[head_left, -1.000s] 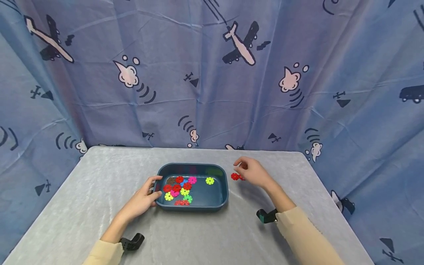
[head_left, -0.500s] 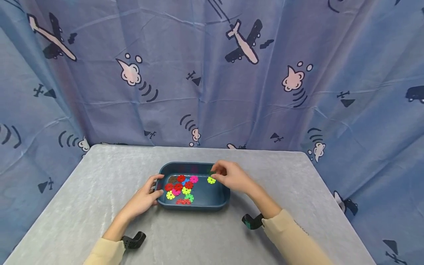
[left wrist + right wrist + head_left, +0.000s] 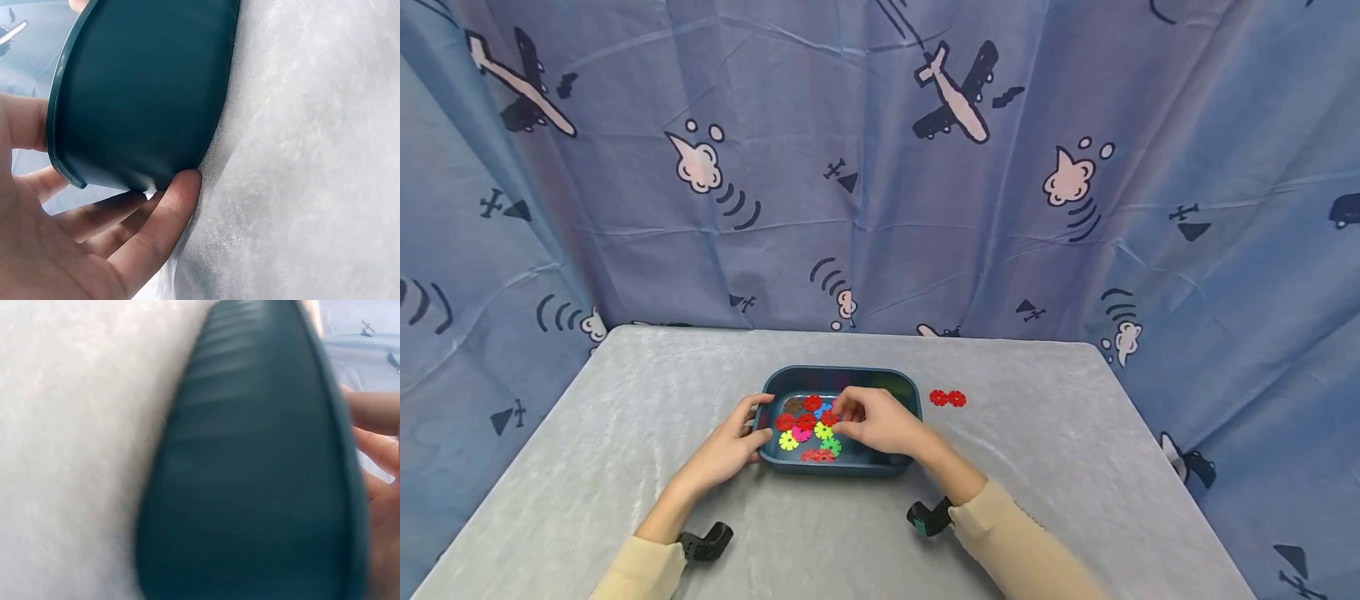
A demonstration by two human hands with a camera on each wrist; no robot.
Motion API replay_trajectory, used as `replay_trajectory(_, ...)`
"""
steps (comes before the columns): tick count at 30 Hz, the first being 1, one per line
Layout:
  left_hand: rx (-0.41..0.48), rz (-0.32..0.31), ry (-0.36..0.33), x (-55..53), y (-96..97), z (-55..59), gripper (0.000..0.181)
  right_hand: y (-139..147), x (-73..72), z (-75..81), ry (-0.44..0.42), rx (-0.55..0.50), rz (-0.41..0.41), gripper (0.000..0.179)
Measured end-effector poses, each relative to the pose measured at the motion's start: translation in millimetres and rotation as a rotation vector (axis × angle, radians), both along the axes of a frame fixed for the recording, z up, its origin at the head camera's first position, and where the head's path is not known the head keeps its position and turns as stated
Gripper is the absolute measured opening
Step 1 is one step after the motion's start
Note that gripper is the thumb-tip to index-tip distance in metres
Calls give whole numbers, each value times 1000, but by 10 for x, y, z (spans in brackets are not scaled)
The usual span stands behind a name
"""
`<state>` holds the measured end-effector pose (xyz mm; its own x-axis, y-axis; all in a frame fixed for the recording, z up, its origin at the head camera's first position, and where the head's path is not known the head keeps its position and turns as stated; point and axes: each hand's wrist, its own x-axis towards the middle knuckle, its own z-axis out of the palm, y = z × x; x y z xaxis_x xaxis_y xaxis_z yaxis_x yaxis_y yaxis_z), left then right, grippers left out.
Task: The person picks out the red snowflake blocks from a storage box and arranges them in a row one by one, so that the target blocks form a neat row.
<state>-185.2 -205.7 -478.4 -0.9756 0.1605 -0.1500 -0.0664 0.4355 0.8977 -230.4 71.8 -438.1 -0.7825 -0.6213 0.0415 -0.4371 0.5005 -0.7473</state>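
Observation:
A dark teal plastic tray [image 3: 872, 471] stands on the table, with several interlocking flower-shaped discs in its left half. Red [image 3: 784, 422], yellow [image 3: 788, 441], green [image 3: 831, 447], blue and brown [image 3: 793, 406] ones show. My left hand [image 3: 726, 446] grips the tray's left end; the left wrist view has its fingers against the outer wall [image 3: 144, 94]. Over the tray's middle is my right hand [image 3: 880, 421], thumb and fingertips bent and apart beside a red disc [image 3: 829, 418]. It covers part of the tray floor. The right wrist view shows mostly the tray's outside.
Two red discs [image 3: 947, 398] lie side by side on the table, right of the tray. A pale grey cloth covers the table [image 3: 1037, 433]. Behind hangs a blue curtain [image 3: 880, 183] with printed planes. A black wrist camera [image 3: 931, 517] sits under the right forearm.
My right hand has moved left, from above the two red discs to over the discs inside the tray, uncovering the red pair. The left hand keeps its grip on the tray.

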Motion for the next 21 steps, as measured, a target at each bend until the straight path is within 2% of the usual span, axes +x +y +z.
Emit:
replay_trajectory(8, -1, 1, 1, -11, -5, -14, 54, -115, -41, -159, -53, 64, 83, 22)
replay_trajectory(16, -2, 0, 1, -8, 3, -7, 54, -161, -103, -282, -58, 146, 144, 21)
replay_trajectory(21, -12, 2, 2, -4, 1, -7, 54, -200, -114, -323, -33, 182, 183, 22)
